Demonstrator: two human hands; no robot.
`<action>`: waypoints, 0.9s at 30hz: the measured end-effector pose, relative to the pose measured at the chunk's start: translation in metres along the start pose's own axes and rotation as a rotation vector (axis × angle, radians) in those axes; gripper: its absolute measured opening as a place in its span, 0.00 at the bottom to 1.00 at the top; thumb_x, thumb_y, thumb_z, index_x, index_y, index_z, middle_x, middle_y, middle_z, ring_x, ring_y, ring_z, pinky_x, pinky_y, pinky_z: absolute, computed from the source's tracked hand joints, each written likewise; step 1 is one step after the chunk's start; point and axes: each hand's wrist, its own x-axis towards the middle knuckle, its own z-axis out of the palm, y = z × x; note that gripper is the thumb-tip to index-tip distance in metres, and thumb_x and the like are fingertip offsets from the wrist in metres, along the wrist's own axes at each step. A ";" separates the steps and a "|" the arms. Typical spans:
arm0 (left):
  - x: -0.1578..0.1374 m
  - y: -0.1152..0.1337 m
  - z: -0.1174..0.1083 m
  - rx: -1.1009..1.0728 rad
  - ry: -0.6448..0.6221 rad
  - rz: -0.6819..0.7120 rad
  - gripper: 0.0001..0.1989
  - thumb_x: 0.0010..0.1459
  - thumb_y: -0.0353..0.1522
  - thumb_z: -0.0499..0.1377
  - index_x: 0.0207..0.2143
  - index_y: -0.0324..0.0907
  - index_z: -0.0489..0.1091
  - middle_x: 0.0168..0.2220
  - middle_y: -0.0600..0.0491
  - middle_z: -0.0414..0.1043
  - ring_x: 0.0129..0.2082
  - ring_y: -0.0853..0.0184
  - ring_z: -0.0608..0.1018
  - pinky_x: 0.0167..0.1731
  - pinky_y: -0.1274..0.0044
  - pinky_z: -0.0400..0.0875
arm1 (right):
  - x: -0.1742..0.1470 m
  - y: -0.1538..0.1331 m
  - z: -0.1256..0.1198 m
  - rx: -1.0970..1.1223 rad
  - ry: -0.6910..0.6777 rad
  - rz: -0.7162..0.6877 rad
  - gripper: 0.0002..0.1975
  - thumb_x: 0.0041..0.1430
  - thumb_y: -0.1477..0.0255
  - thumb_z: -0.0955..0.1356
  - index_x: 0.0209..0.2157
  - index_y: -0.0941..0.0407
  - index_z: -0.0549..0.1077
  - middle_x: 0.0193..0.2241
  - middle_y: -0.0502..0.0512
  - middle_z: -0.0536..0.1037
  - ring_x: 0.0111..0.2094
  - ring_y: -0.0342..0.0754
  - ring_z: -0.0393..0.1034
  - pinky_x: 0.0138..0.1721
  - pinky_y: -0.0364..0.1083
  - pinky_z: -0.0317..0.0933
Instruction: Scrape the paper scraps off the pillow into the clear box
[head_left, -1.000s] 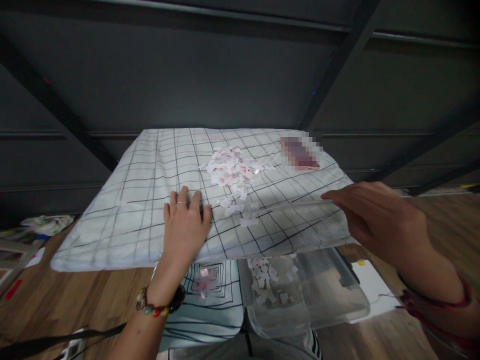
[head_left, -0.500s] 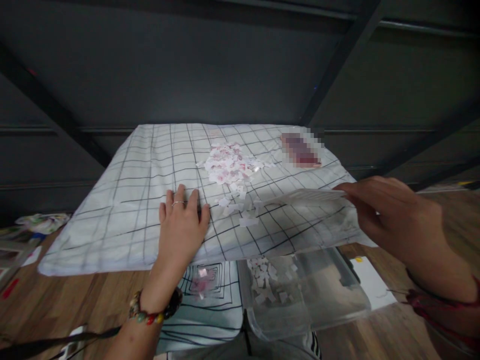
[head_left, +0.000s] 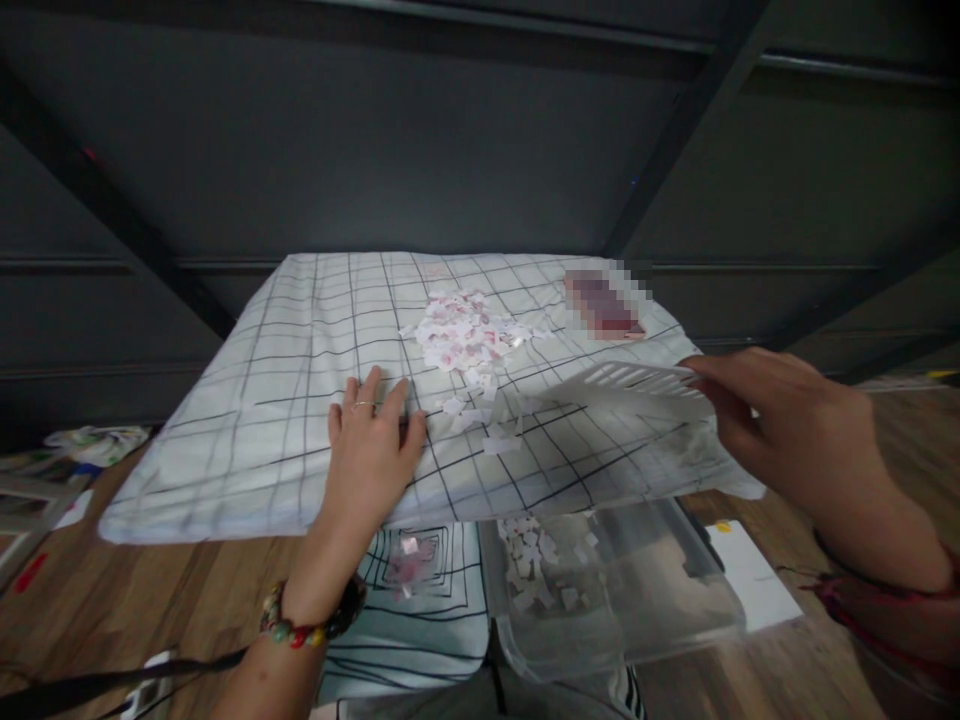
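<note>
My left hand [head_left: 371,440] lies palm down on the checked cloth [head_left: 277,380] over the table, fingers spread, a ring on one finger. Between thumb and fingers, my right hand [head_left: 795,430] grips the right end of a thin white slotted plastic piece [head_left: 637,378]. It is held tilted over the cloth's right side, its left end pointing toward the scraps. A heap of small white and pink paper scraps [head_left: 465,332] sits in the middle of the cloth. Several loose white paper pieces [head_left: 501,441] lie nearer to me, between my hands.
A clear plastic box [head_left: 675,590] with paper pieces inside stands below the table's front edge. Left of it, a small clear packet [head_left: 411,562] rests on a pale blue lined cloth [head_left: 442,640]. A blurred-out reddish object [head_left: 604,305] lies at the back right. A dark panel wall [head_left: 420,150] stands behind.
The slotted piece has tilted, so its slots show more plainly, and its left end has drawn back slightly from the loose scraps. My left hand stays on the cloth. The view has shifted slightly.
</note>
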 end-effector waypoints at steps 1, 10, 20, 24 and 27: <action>-0.003 -0.003 -0.001 -0.017 0.013 0.033 0.22 0.62 0.37 0.47 0.56 0.39 0.64 0.63 0.41 0.56 0.63 0.47 0.57 0.57 0.52 0.55 | 0.000 0.000 -0.001 0.023 -0.005 -0.001 0.09 0.57 0.81 0.61 0.38 0.59 0.70 0.24 0.53 0.74 0.27 0.46 0.68 0.23 0.43 0.55; -0.041 -0.028 -0.007 0.193 -0.079 0.232 0.30 0.63 0.46 0.41 0.59 0.37 0.61 0.63 0.42 0.56 0.62 0.48 0.59 0.56 0.54 0.58 | 0.005 -0.007 0.004 0.113 -0.063 0.042 0.16 0.53 0.85 0.60 0.40 0.56 0.69 0.28 0.53 0.76 0.30 0.49 0.69 0.32 0.47 0.59; -0.042 -0.026 -0.007 0.243 -0.081 0.209 0.31 0.63 0.45 0.37 0.60 0.38 0.59 0.63 0.44 0.56 0.63 0.51 0.58 0.57 0.56 0.56 | 0.008 -0.008 -0.011 0.213 -0.049 0.025 0.16 0.53 0.85 0.60 0.39 0.57 0.70 0.27 0.53 0.76 0.30 0.48 0.69 0.32 0.46 0.60; -0.042 -0.027 -0.007 0.231 -0.083 0.211 0.31 0.62 0.45 0.39 0.60 0.37 0.59 0.63 0.43 0.55 0.63 0.50 0.58 0.57 0.55 0.56 | 0.004 -0.005 -0.003 0.163 -0.046 0.039 0.16 0.52 0.84 0.59 0.39 0.58 0.71 0.27 0.53 0.76 0.29 0.48 0.69 0.32 0.47 0.60; -0.040 -0.026 -0.008 0.226 -0.099 0.203 0.30 0.62 0.44 0.40 0.60 0.37 0.59 0.63 0.43 0.55 0.63 0.50 0.58 0.57 0.54 0.56 | 0.006 -0.003 0.005 0.146 -0.036 0.075 0.16 0.52 0.84 0.59 0.39 0.58 0.71 0.28 0.53 0.77 0.30 0.48 0.70 0.33 0.46 0.59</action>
